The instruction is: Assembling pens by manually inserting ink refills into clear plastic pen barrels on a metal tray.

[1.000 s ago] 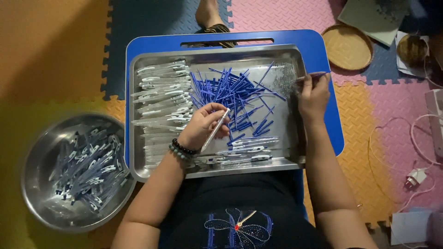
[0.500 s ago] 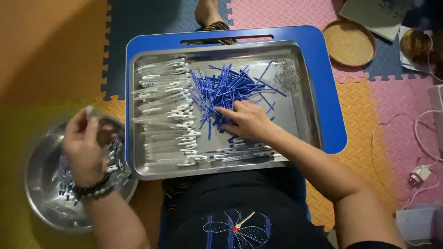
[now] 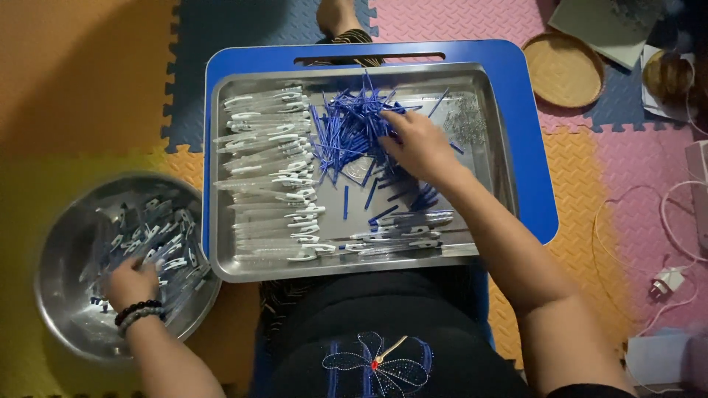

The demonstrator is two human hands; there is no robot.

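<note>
Left hand [image 3: 131, 286] has moved from the tray [image 3: 228, 184] down into the metal bowl [image 3: 55, 243] at eight o'clock, grip unclear. Right hand [image 3: 417, 144] now rests, fingers spread, on the blue sticks [image 3: 346, 125] at twelve o'clock.

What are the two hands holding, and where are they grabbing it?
Cannot be told. The right hand lies on the blue sticks; the left hand is down among the pieces in the round bowl.

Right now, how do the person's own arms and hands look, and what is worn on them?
Both forearms are bare, with no sleeves and no gloves. The left hand has two bead bracelets at the wrist, one black and one of paler grey beads. The right hand shows no ring, watch or bracelet.
</note>
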